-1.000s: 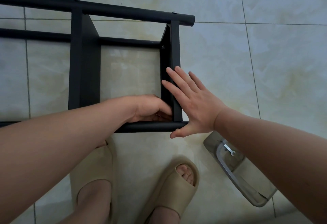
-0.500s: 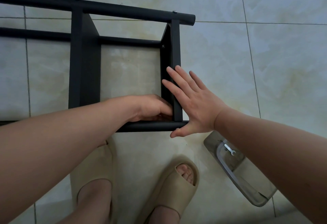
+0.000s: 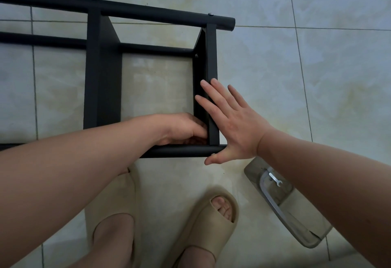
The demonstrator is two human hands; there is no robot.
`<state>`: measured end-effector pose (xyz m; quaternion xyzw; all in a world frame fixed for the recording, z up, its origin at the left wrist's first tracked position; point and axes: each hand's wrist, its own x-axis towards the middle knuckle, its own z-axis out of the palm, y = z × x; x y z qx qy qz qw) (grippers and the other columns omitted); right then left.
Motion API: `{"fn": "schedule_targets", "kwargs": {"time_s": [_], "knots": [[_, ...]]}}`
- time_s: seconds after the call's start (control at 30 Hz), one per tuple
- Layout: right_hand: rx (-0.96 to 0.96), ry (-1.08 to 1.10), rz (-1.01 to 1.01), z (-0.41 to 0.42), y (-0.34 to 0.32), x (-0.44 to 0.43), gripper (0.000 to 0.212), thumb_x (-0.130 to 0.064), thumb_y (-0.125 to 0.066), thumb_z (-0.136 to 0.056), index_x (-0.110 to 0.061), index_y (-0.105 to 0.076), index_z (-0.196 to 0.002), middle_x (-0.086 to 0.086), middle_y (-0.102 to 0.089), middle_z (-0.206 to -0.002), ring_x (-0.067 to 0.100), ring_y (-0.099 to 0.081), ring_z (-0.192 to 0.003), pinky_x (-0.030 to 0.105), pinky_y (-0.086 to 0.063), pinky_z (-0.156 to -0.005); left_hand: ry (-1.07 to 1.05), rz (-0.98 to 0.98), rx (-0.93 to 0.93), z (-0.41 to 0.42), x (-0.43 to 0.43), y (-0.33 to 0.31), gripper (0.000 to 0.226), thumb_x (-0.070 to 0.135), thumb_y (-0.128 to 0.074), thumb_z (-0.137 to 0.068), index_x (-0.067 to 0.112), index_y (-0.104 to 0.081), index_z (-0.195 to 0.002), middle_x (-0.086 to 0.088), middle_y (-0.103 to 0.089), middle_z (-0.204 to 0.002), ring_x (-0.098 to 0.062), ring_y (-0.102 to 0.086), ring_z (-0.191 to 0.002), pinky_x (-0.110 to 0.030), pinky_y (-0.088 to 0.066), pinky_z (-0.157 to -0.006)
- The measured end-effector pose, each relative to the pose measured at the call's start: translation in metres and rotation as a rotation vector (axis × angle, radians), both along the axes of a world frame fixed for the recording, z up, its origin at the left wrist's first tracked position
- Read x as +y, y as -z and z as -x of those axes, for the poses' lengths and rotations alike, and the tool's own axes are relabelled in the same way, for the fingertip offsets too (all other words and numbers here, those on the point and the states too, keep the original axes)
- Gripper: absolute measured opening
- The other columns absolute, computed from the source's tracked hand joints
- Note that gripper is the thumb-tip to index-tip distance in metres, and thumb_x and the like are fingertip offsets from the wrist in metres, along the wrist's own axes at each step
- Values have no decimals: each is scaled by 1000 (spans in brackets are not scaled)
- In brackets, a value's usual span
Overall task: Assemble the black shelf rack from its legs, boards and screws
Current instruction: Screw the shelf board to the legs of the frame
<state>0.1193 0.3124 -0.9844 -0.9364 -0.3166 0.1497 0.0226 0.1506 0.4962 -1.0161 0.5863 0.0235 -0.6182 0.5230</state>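
Observation:
The black shelf rack (image 3: pixel 101 73) lies on its side on the tiled floor, with round legs running left to right and two boards standing across them. My right hand (image 3: pixel 230 124) lies flat with straight fingers against the outer face of the end board (image 3: pixel 211 60), thumb under the near leg (image 3: pixel 179 151). My left hand (image 3: pixel 182 129) reaches inside the corner where that board meets the near leg, fingers curled. Whatever its fingertips hold is hidden in shadow. Screw heads (image 3: pixel 196 55) show on the board and far leg.
A clear plastic tray (image 3: pixel 281 202) with a small flat wrench (image 3: pixel 275 180) lies on the floor at the lower right, under my right forearm. My two feet in beige slippers (image 3: pixel 211 221) stand just below the rack. Bare tiles stretch to the right.
Almost nothing has moved. My left hand's fingers shift slightly in the corner; my right hand stays pressed on the end board.

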Motion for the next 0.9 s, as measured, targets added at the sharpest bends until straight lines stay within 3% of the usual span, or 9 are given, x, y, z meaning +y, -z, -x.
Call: {"fn": "schedule_targets", "kwargs": {"time_s": [0.1,0.17,0.3,0.43,0.53,0.73,0.9], "knots": [[5,1,-4,0,0,0,133,-98,-39,-66,-7,-16,-161,15,2,-169,34,5,-156,59,-11,-124,11,-36,-54,0,0,1,10,-2,-59,-87,0,-66,-94,-12,-59,-75,-24,-56,-71,-29,-45,-64],[6,2,-8,0,0,0,133,-98,-39,-66,-7,-16,-161,15,2,-169,34,5,-156,59,-12,-124,-30,2,5,0,2,4,15,-8,-57,-87,-7,-66,-100,-16,-64,-80,-26,-62,-76,-30,-50,-72],[7,3,-11,0,1,0,133,-98,-39,-66,-8,-16,-161,15,2,-169,34,5,-157,59,-12,-124,-80,56,93,0,4,6,20,-10,-55,-88,2,-71,-91,-9,-73,-78,-21,-71,-76,-27,-57,-72],[10,3,-8,0,1,0,133,-98,-40,-66,-8,-16,-161,15,2,-169,34,6,-156,59,-12,-124,16,-11,-16,2,0,3,11,4,-60,-88,3,-70,-92,-11,-70,-82,-24,-66,-78,-32,-51,-74],[11,4,-8,0,0,0,133,-98,-39,-66,-7,-17,-161,16,2,-169,34,5,-156,59,-13,-124,6,-31,-43,1,-1,3,14,0,-60,-87,0,-68,-99,-12,-64,-77,-25,-59,-76,-35,-46,-74],[6,6,-16,0,0,0,132,-98,-39,-66,-7,-19,-160,16,1,-169,33,5,-157,59,-13,-124,-92,52,117,1,3,5,19,-7,-53,-89,2,-70,-87,-10,-71,-78,-22,-70,-76,-29,-56,-72],[11,4,-16,0,1,0,133,-98,-40,-66,-8,-18,-161,15,2,-169,33,6,-157,60,-13,-124,-11,-5,3,2,0,0,8,2,-61,-89,3,-68,-90,-15,-67,-85,-26,-64,-82,-36,-50,-79]]}}
